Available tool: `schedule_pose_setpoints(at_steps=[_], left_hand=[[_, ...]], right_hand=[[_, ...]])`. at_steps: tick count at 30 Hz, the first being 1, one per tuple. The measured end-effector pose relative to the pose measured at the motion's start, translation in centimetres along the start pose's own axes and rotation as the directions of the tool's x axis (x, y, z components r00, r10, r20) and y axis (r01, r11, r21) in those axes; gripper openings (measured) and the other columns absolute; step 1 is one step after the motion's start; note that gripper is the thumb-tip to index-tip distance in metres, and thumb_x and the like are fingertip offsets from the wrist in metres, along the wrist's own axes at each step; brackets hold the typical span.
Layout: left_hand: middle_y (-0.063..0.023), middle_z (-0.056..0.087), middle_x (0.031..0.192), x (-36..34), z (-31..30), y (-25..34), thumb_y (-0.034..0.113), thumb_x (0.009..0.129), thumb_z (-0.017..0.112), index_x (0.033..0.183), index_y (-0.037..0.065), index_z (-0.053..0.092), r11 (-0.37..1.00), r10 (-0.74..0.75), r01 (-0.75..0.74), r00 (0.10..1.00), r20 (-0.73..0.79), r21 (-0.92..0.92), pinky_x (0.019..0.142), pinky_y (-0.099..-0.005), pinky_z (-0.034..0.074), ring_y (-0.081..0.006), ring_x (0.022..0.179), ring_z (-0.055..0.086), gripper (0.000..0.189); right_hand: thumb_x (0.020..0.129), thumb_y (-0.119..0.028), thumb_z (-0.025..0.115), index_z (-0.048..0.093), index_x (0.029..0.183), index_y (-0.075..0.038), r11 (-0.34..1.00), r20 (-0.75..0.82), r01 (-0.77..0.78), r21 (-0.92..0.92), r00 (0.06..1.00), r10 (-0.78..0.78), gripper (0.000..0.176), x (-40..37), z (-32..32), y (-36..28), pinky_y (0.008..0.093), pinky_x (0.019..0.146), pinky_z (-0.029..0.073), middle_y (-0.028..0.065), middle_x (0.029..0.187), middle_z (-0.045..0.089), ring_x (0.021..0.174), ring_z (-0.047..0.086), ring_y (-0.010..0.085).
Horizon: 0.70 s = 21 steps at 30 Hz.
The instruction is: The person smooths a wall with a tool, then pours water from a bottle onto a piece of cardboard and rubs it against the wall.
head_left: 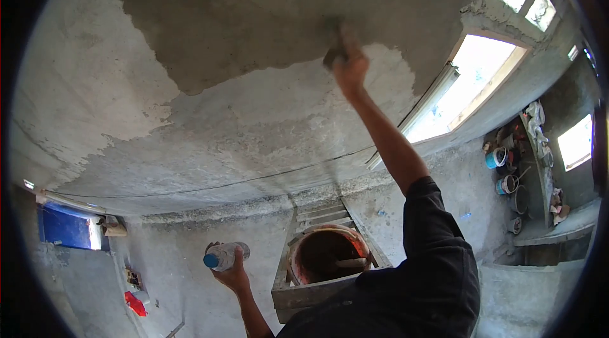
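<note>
My right hand [352, 71] is raised on an outstretched arm against the wall, closed around a dark hand tool [333, 57]. Motion blurs the tool, and I cannot tell its exact kind. It lies at the lower edge of a large patch of dark, wet-looking plaster [254, 20]. Lower left, my left hand [233, 274] grips a clear plastic bottle [229, 254] with a blue cap, tilted on its side. Between my arms, close to my body, a bucket [293, 262] sits in a wooden frame [304, 295]. Inside it is dark material with a handle [351, 263] sticking up.
A thin cable [266, 177] crosses the lower wall. Window openings [466, 78] interrupt the wall at right. Several buckets [498, 158] stand on the floor far right, beside a ledge. At left are a blue panel [63, 225] and a red item [135, 304].
</note>
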<state>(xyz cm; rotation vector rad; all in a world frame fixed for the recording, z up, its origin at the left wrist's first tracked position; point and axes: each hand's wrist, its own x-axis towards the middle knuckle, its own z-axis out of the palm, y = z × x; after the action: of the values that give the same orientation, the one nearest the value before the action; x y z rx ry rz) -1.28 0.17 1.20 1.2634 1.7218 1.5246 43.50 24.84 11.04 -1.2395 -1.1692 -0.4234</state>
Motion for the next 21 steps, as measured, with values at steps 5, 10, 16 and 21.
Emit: schedule_pose_setpoints(at_steps=[5,10,16,21], left_hand=[[-0.0126,0.055,0.116,-0.3,0.9,2.7,0.001,0.068,0.078,0.124,0.000,0.046,0.999,0.031,-0.032,0.997,0.069,0.005,0.096,-0.0377,0.044,-0.0236,0.107,0.055,0.065],[-0.0121,0.056,0.115,-0.7,2.7,3.5,0.000,0.066,0.078,0.124,0.000,0.047,1.000,0.025,-0.024,0.990,0.139,-0.004,0.095,-0.0369,0.045,-0.0233,0.105,0.056,0.066],[-0.0118,0.057,0.111,-1.0,3.6,4.8,-0.001,0.064,0.078,0.122,0.000,0.048,0.998,0.046,-0.035,0.976,0.214,-0.056,0.094,-0.0358,0.046,-0.0224,0.104,0.057,0.066],[-0.0123,0.057,0.111,-1.3,3.7,5.2,0.000,0.064,0.079,0.121,0.000,0.048,0.996,0.084,-0.084,0.970,0.227,-0.012,0.092,-0.0357,0.047,-0.0225,0.103,0.057,0.065]], right_hand=[[0.060,0.008,0.055,0.055,0.129,-0.009,0.976,-0.241,0.180,-0.123,0.949,-0.205,0.071,8.7,-0.2,0.5,0.0421,0.101,0.042,0.0156,0.134,0.052,0.125,0.046,0.0381],[0.059,0.012,0.055,0.054,0.130,-0.009,0.914,0.186,0.392,-0.109,0.911,-0.368,0.074,1.5,2.3,4.0,0.0386,0.103,0.042,0.0125,0.139,0.047,0.128,0.043,0.0353],[0.061,0.014,0.049,0.058,0.125,-0.006,0.978,0.015,-0.180,0.109,0.984,0.180,0.067,0.1,-1.4,1.4,0.0398,0.103,0.041,0.0170,0.129,0.055,0.124,0.048,0.0331],[0.060,0.009,0.055,0.057,0.127,-0.008,0.948,-0.260,0.317,-0.031,0.913,-0.314,0.069,9.6,-1.1,1.0,0.0417,0.104,0.040,0.0160,0.130,0.054,0.125,0.047,0.0339]])
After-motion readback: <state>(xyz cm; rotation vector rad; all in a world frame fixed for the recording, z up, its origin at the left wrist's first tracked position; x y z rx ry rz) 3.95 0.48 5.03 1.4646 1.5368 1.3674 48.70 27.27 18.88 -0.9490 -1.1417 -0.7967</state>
